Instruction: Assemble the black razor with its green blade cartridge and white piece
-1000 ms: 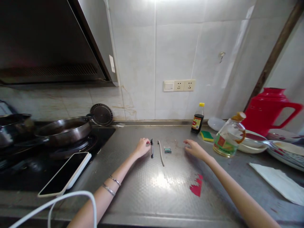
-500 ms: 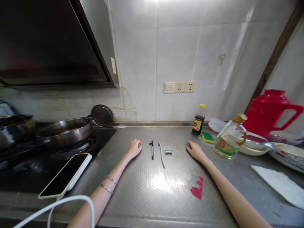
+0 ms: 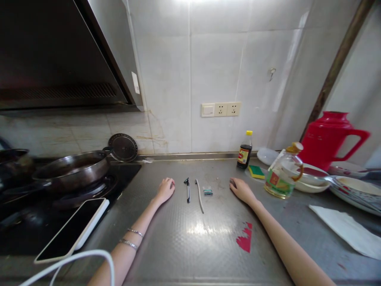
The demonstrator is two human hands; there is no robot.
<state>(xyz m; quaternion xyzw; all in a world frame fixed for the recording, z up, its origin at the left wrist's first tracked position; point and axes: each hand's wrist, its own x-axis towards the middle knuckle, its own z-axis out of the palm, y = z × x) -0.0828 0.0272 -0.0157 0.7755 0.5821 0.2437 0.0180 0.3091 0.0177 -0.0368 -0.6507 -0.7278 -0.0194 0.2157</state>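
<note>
My left hand (image 3: 166, 190) rests on the steel counter with its fingers curled in, nothing seen in them. To its right lies a black and silver razor (image 3: 188, 191), the nearest thing to it. Beside the razor is a thin white toothbrush (image 3: 200, 198), its head toward the wall. Small teal and silver pieces that look like batteries (image 3: 208, 192) lie right of the toothbrush. My right hand (image 3: 242, 190) also rests on the counter with curled fingers, apart from these things and near the green and yellow sponge (image 3: 256, 172).
A phone (image 3: 74, 230) with a white cable lies at the stove's edge, near a pan (image 3: 73, 169). On the right stand a soy sauce bottle (image 3: 244, 153), an oil jug (image 3: 281, 174), a red thermos (image 3: 324, 139), stacked dishes and a white paper (image 3: 345, 228).
The view has shifted slightly, so everything sits a little further left. Both hands stay at rest on the counter, and the things between them have not moved.
</note>
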